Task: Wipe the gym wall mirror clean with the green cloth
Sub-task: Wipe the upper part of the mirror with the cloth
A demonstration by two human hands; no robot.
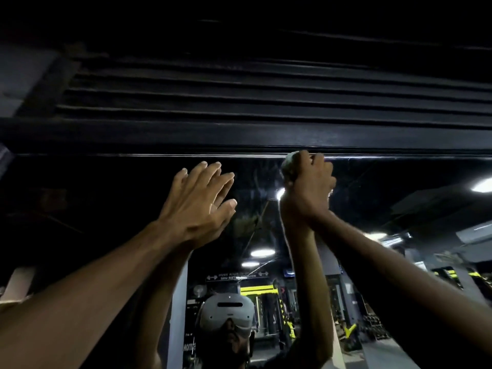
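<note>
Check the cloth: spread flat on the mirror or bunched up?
Bunched: the right hand grips the cloth as a wad at the mirror's top edge, only a lump showing above its grip.

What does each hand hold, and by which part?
The right hand grips the cloth, bunched up in its fist; the left hand holds nothing.

I am in a gym. A big wall mirror (106, 182) fills the wall in front of me, and its reflection shows the training floor behind me. There is a hanging sign (237, 276) with dumbbell icons at both ends, its lettering reversed and too small to read. Below it stands a black machine frame with bright yellow bars (257, 289), and to the right are low racks of what look like weights (372, 326). Round ceiling lights (262, 252) glow overhead. Above the mirror runs a dark slatted panel (239, 102).
</note>
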